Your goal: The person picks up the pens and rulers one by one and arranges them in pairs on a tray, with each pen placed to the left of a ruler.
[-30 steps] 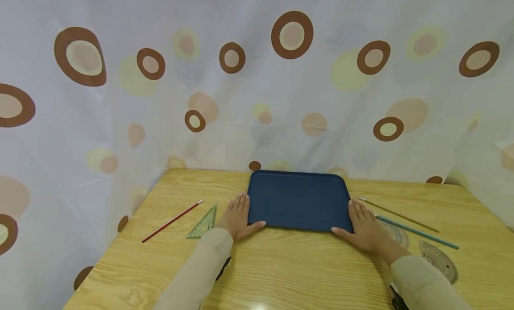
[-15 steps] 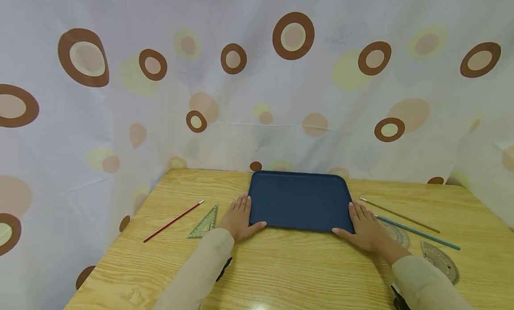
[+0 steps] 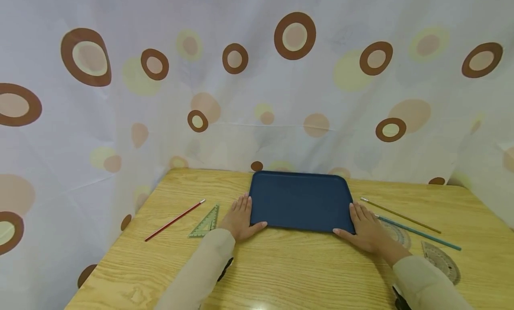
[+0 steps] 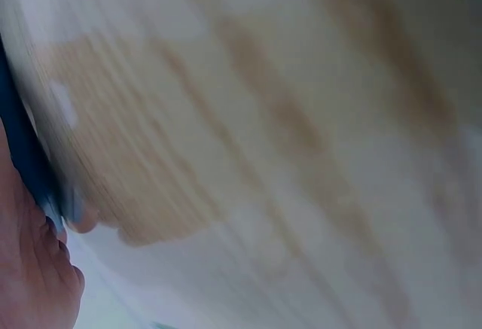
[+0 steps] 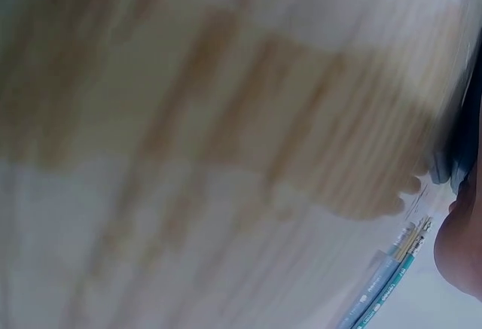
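From my seat the spotted curtain (image 3: 249,91) takes up most of the head view, closing in the back and both sides. Below it is the wooden table (image 3: 297,270), and on that the dark blue tray (image 3: 301,203), at the far middle, its far rim up by the curtain.

Two pale sleeves (image 3: 201,265) reach in from the near side. My left hand (image 3: 240,220) lies at the tray's near left corner, my right hand (image 3: 367,229) at the near right one. On both, the fingers are straight and laid along the side, the thumb spread wide to the near rim — touching, with no curl round it that I can see.

The right side is the crowded one. A teal pencil (image 3: 419,232) starts just beside the right hand, with a gold pencil (image 3: 400,215) beyond it; a red pencil (image 3: 175,220) lies alone, well out to the left. One protractor (image 3: 399,234) is partly hidden by the right hand, the teal pencil along its far edge — I cannot tell which is on top. The other protractor (image 3: 443,263) sits just beside the right sleeve. Smallest, the set square (image 3: 205,221) lies close to the left wrist.
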Available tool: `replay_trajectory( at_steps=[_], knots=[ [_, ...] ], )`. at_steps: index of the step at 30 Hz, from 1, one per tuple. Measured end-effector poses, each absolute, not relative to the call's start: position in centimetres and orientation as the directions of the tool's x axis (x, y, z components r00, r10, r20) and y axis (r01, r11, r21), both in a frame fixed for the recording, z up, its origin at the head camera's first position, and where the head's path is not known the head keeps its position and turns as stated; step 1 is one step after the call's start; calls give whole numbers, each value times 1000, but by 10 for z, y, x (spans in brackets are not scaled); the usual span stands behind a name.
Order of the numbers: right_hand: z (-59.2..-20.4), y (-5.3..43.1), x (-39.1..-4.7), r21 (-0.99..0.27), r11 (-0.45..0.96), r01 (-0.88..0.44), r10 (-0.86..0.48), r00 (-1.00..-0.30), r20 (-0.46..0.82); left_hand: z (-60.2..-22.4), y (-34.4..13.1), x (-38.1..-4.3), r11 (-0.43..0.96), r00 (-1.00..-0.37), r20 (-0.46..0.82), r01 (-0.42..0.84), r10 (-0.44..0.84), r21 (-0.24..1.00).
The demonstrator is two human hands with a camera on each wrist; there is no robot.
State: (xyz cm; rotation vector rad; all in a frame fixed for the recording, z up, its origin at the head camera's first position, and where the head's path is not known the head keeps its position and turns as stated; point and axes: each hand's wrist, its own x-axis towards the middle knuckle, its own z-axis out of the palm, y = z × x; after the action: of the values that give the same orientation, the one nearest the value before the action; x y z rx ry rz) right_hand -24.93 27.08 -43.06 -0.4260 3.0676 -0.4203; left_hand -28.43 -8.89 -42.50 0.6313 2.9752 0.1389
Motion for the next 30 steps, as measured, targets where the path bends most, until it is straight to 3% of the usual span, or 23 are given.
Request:
replay_trajectory(
  at_steps=[11,30],
  knots=[
    [-435,273,-249,-282,921,-271,-273,-961,30,-430,-91,-283,900,-901,-42,429,433,72],
    [-436,270,-243,-274,922,-273,-272,-961,42,-429,-94,-275,887,-892,-26,446,452,121]
  ],
)
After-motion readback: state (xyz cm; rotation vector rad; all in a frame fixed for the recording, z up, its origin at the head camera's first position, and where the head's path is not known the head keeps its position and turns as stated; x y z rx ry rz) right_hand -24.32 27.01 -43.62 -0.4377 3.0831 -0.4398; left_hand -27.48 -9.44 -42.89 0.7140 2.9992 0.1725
